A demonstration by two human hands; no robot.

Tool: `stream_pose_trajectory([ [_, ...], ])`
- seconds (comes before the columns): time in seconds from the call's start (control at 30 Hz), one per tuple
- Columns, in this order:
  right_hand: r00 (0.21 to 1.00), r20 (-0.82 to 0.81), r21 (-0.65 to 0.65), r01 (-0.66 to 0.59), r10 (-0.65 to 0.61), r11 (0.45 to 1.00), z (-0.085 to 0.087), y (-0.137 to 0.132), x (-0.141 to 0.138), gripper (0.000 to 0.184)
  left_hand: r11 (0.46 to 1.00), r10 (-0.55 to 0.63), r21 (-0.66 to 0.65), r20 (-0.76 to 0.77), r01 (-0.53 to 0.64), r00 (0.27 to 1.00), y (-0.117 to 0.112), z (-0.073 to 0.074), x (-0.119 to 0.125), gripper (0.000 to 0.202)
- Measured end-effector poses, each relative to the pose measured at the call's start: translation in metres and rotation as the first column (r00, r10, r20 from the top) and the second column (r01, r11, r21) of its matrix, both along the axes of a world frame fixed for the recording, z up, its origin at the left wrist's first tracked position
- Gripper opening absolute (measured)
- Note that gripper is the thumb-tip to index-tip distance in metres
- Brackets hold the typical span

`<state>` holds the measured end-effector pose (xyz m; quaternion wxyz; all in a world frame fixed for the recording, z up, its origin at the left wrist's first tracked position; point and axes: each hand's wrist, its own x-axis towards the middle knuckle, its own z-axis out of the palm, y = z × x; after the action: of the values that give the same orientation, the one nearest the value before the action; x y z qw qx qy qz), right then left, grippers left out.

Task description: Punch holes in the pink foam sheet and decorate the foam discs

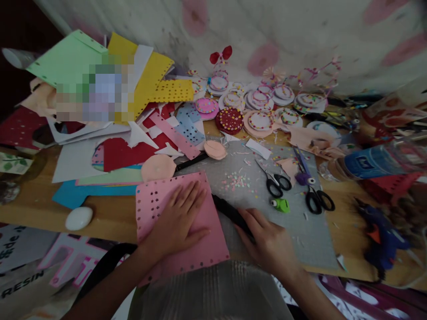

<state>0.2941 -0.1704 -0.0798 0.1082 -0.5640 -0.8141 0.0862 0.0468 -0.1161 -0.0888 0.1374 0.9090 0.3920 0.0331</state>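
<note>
My left hand (180, 218) lies flat, fingers spread, on a pink foam sheet (156, 209) whose edges carry punched star holes. My right hand (267, 240) is closed round the lower end of a long black tool (227, 210) that runs along the sheet's right edge. Sheet and tool rest partly on a grey glitter sheet (300, 231) lying on the wooden table (33, 204).
Two pairs of black-handled scissors (276, 182) (315, 195) and a small green punch (280, 205) lie on the grey sheet. Piled coloured paper (150, 84) covers the back left, decorated round discs (260, 120) the back. A blue glue gun (383, 240) lies right, a white oval object (78, 218) left.
</note>
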Motion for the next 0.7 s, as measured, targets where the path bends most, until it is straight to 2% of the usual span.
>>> stream_pose_trajectory([
  [0.5, 0.998, 0.058, 0.08, -0.003, -0.002, 0.997, 0.004, 0.046, -0.012, 0.03, 1.0, -0.004, -0.031, -0.022, 0.003, 1.0, 0.001, 0.002, -0.002, 0.086],
  [0.7, 1.0, -0.015, 0.066, 0.012, -0.011, 0.998, 0.005, 0.043, -0.006, 0.028, 1.0, -0.005, 0.001, -0.021, 0.005, 1.0, 0.0, 0.001, -0.005, 0.084],
])
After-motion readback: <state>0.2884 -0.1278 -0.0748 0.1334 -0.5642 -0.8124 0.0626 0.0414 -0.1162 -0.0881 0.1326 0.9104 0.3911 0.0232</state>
